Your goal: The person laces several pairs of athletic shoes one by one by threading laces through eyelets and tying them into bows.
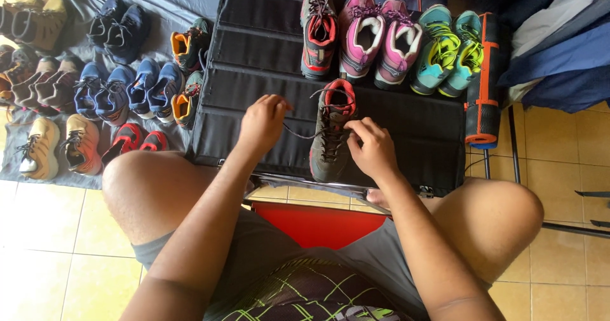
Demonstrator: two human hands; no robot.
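Sitting over a black padded panel [254, 47] that serves as the desk, a person works on a grey hiking shoe with red lining [332, 133], which stands near the panel's front edge with its toe pointing back at the person's knees. The left hand [262, 122] hovers to the left of this shoe, its fingers clenched on a dark lace [298, 133] drawn taut from the shoe's eyelets. The right hand [375, 146] rests against the shoe's right side, fingers pinched at the lacing over the tongue; what exactly they hold there is too small to tell.

Beyond the shoe, at the far edge of the panel, a matching grey and red shoe [318, 32] stands upright. Right of that one sits a pair of pink and grey shoes [380, 38], and further right a pair of teal shoes with yellow-green laces [448, 54]. A rolled black mat with orange straps [484, 82] lies along the panel's right edge, just beside the teal pair.

Left of the panel, a grey cloth [168, 0] on the tiled floor [57, 245] carries more footwear: an orange and dark pair [189, 73] closest to the panel, blue shoes [130, 89] beyond them, red ones [136, 140] nearer the person's left knee, and tan and brown pairs [44, 82] farthest out. A red surface [318, 222] shows between the person's legs, below the panel.
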